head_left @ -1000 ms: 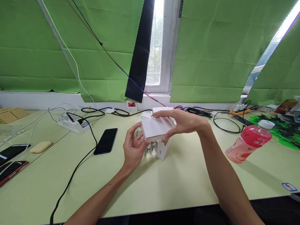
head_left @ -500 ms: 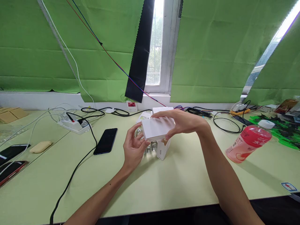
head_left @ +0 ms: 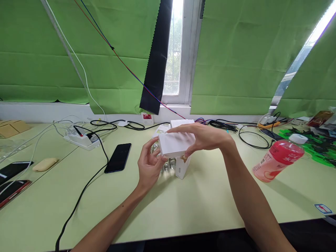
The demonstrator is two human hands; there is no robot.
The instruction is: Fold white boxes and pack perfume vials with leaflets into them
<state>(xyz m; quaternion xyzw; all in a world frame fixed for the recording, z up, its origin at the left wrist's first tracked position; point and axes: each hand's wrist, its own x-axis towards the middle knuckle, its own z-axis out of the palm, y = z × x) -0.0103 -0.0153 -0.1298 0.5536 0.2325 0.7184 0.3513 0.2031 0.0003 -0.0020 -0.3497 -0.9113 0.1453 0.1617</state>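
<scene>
Green desk: one white box (two hands)

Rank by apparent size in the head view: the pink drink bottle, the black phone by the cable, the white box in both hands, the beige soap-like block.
1. pink plastic drink bottle
2. flat white cardboard box, roughly alike with the flat black phone; unsure
3. small beige block

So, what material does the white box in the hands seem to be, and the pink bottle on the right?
White box: likely matte cardboard, with flat faces, sharp folded edges and no shine. Pink bottle: likely clear plastic, with pink liquid showing through, a printed glossy label and a white cap that looks like plastic too.
</scene>
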